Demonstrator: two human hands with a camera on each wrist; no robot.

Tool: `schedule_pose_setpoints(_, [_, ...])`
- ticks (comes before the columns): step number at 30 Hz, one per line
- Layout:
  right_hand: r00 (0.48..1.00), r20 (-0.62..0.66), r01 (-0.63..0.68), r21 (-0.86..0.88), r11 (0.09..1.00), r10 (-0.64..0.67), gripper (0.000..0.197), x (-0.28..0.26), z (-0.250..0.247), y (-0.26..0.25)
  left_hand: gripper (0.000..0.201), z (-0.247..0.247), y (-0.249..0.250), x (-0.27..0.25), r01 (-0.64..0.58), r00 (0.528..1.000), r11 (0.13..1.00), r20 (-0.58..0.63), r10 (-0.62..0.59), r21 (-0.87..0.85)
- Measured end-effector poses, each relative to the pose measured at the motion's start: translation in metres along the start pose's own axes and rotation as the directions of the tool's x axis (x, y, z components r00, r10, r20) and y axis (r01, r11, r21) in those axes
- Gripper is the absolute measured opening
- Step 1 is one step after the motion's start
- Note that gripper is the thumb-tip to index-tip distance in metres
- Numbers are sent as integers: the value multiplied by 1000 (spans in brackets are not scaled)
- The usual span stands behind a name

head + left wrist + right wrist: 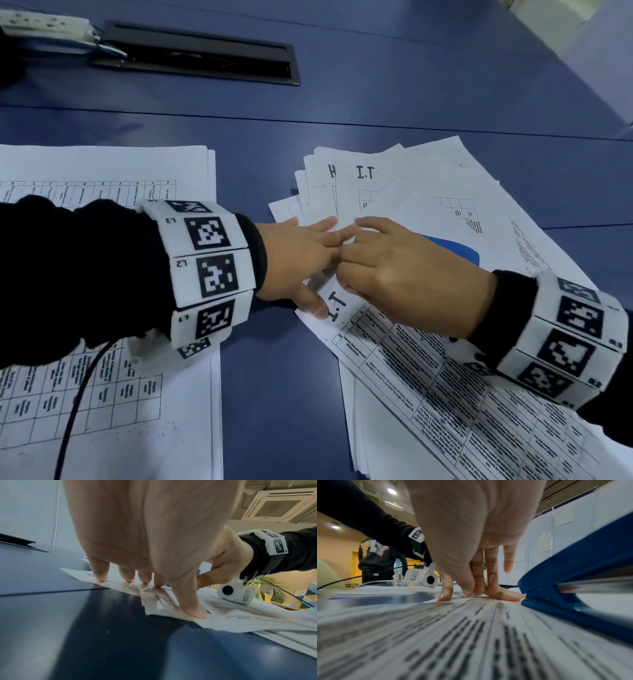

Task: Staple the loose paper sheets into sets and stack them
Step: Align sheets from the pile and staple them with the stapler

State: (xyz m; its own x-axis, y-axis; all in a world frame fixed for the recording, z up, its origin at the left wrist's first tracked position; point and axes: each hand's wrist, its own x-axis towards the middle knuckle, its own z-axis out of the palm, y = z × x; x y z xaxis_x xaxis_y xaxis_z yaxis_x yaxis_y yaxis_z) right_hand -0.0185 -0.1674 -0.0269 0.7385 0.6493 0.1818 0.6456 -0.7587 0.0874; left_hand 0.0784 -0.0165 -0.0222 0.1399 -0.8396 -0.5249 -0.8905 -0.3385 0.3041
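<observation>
A set of printed sheets [445, 404] headed "I.T" lies at an angle on the blue table [260, 394]. My left hand [308, 263] presses its top corner flat, fingers straight and thumb beside the heading. The right hand [363, 260] lies over the left fingers, its fingertips [477, 591] down on the same corner; I see no sheet pinched. A blue stapler [457, 248] sits just behind the right hand, large in the right wrist view [573, 574]. Loose sheets [428, 185] fan out behind it. A squared stack of sets [120, 428] lies at the left.
A black cable hatch [205, 54] and a white power strip [44, 24] are at the table's far side. A black cable [68, 411] crosses the left stack. A water bottle [398, 572] and another person [375, 555] are beyond the table.
</observation>
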Motion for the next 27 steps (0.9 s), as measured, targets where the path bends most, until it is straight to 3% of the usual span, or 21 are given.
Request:
schedule_pose_setpoints(1, [1000, 10, 21, 0, 1000, -21, 15, 1, 2, -3, 30, -1, 1, 0, 1, 1000, 1000, 3, -1, 2])
schedule_pose_setpoints(2, [999, 22, 36, -5, 999, -36, 20, 3, 4, -5, 28, -1, 1, 0, -1, 1000, 1000, 10, 0, 12])
schedule_pose_setpoints(4, [998, 40, 47, -38, 998, -45, 28, 5, 7, -9, 40, -1, 2, 1, 5, 999, 999, 42, -7, 49])
schedule_pose_setpoints(7, [1000, 4, 5, -2, 1000, -4, 18, 4, 8, -5, 44, -2, 1, 2, 5, 1000, 999, 19, -6, 37])
schedule_pose_setpoints(10, [994, 26, -106, 78, 991, 104, 16, -1, 4, 6, 71, -2, 0, 1, 4, 1000, 999, 16, -5, 36])
schedule_pose_setpoints(13, [987, 66, -151, 111, 982, 145, 14, -3, 2, 11, 80, -2, 0, 1, -2, 1000, 998, 8, 1, 62])
schedule_pose_setpoints(21, [998, 64, 13, 111, 994, -20, 18, 3, 6, -9, 79, -2, 4, 1, 43, 999, 998, 24, -44, 48])
schedule_pose_setpoints(23, [994, 96, -61, 137, 989, 48, 20, 1, 6, -4, 67, -2, 4, 1, 33, 999, 999, 17, -33, 44])
schedule_pose_setpoints(27, [976, 133, -195, 193, 962, 171, 16, -6, 5, 8, 78, -1, 0, 0, 10, 1000, 999, 8, -11, 32])
